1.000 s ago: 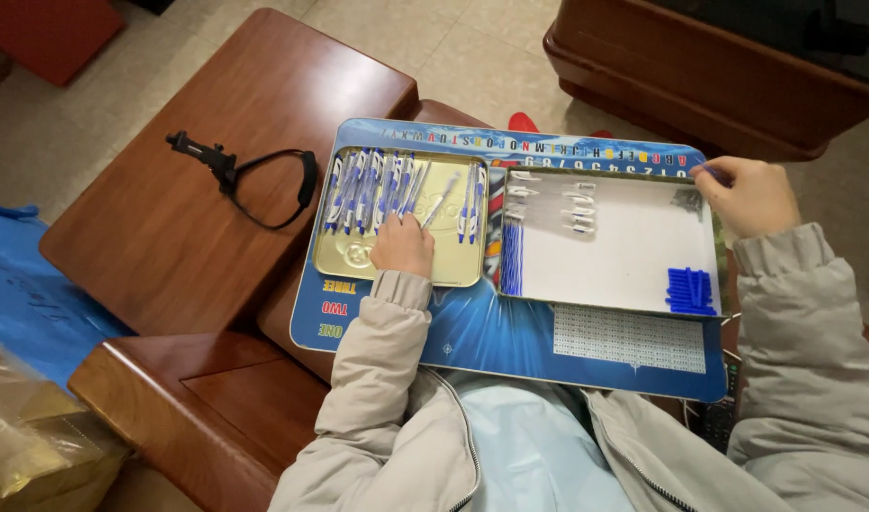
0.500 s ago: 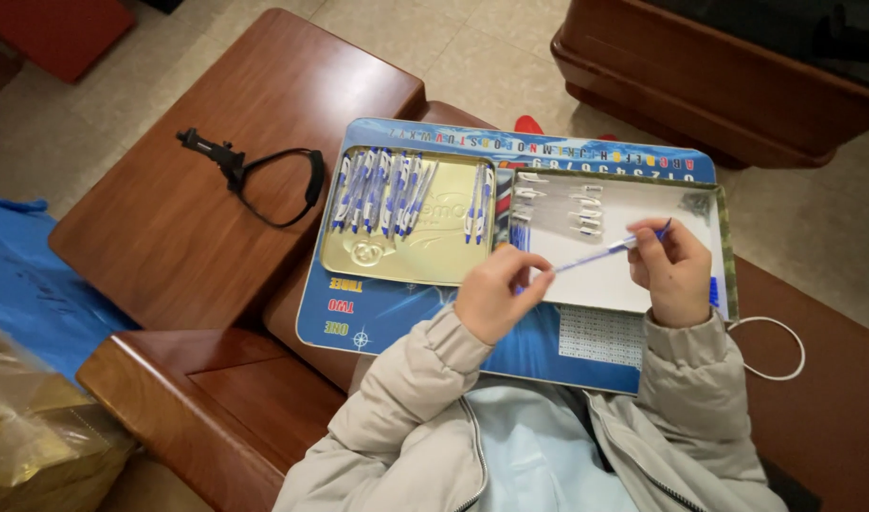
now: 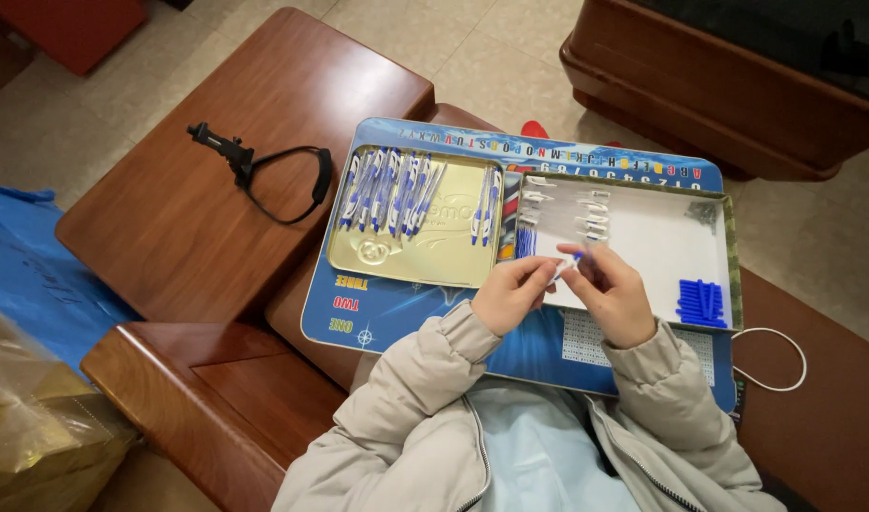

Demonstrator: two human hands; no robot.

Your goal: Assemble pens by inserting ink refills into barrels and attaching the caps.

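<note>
Above white tray (image 3: 662,246): left hand (image 3: 510,294) and right hand (image 3: 613,292) meet, fingertips pinched together on one small blue-tipped pen part (image 3: 569,263); other fingers curled loosely.

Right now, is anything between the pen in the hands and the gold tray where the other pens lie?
Nothing visible. The left hand and right hand hold the pen over the white tray. The gold tray lies just to their left, its near part bare, pens along its far side.
</note>
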